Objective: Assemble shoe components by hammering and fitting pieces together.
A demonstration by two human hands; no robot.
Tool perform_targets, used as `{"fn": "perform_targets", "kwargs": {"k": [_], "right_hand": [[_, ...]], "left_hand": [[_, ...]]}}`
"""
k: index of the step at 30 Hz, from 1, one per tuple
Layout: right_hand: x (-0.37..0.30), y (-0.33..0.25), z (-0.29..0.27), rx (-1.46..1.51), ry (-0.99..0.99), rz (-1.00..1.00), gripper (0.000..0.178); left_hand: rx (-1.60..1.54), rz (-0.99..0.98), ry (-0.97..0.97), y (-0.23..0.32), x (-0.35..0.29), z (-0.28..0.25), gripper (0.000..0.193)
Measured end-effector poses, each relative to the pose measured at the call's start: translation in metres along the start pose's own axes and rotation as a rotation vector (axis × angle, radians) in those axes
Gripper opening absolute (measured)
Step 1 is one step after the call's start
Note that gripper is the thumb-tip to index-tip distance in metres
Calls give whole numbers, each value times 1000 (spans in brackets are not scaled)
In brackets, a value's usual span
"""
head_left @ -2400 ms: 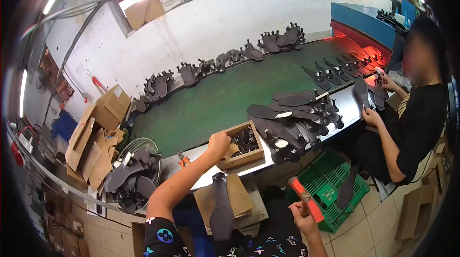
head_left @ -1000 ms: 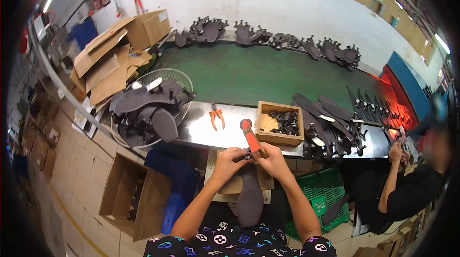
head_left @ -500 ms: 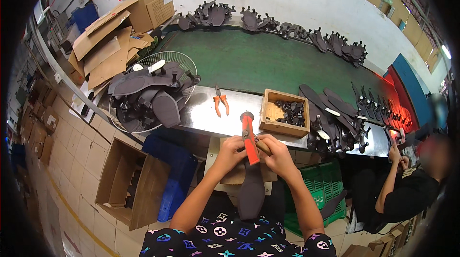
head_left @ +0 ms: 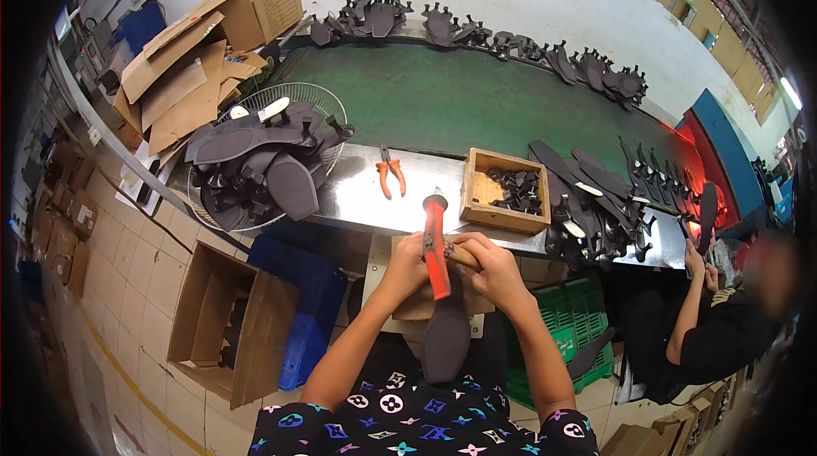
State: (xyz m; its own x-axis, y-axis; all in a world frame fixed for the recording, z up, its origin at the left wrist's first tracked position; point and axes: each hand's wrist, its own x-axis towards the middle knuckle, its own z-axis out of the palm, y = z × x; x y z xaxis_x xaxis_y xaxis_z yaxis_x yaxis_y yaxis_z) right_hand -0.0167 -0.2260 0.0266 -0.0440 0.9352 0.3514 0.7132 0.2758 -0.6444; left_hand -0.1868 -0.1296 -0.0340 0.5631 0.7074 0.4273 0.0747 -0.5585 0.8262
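My right hand [head_left: 492,272] is closed round the wooden handle [head_left: 463,257] of a hammer whose long red head [head_left: 435,247] lies across the gap between my hands. Under it a dark grey shoe sole [head_left: 446,337] points toward my body, its broad end near my shirt. My left hand [head_left: 406,267] is closed at the sole's far end, its fingertips partly covered by the hammer head. A pale work block [head_left: 414,307] shows below my hands. Beyond them, orange-handled pliers [head_left: 391,173] lie on the metal bench edge.
A wooden box [head_left: 508,219] holds small black heel pieces. Soles with heels fill a wire basket [head_left: 339,107] at left and pile up at right [head_left: 587,201]. A green belt [head_left: 383,99] runs behind. A co-worker [head_left: 723,320] sits at right; a cardboard box and crates stand below.
The hammer head has turned slightly, and its handle shows more plainly beside my right hand. At right, the co-worker now holds up a dark sole. The view has shifted a little.
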Motion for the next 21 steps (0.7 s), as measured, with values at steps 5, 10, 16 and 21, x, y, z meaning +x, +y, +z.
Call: {"fn": "perform_targets", "kwargs": {"k": [5,10,16,21], "right_hand": [[-2,-2,-4,-112,-53,12,35],[3,2,4,86,94,22,29],[-1,-2,2,64,32,8,25],[-3,-11,4,-11,77,44,25]], "left_hand": [[-73,15,41,-4,-2,3,25],[-6,-62,-34,15,4,-3,28],[45,10,-8,6,2,0,35],[-103,-131,-51,12,6,-4,34]]}}
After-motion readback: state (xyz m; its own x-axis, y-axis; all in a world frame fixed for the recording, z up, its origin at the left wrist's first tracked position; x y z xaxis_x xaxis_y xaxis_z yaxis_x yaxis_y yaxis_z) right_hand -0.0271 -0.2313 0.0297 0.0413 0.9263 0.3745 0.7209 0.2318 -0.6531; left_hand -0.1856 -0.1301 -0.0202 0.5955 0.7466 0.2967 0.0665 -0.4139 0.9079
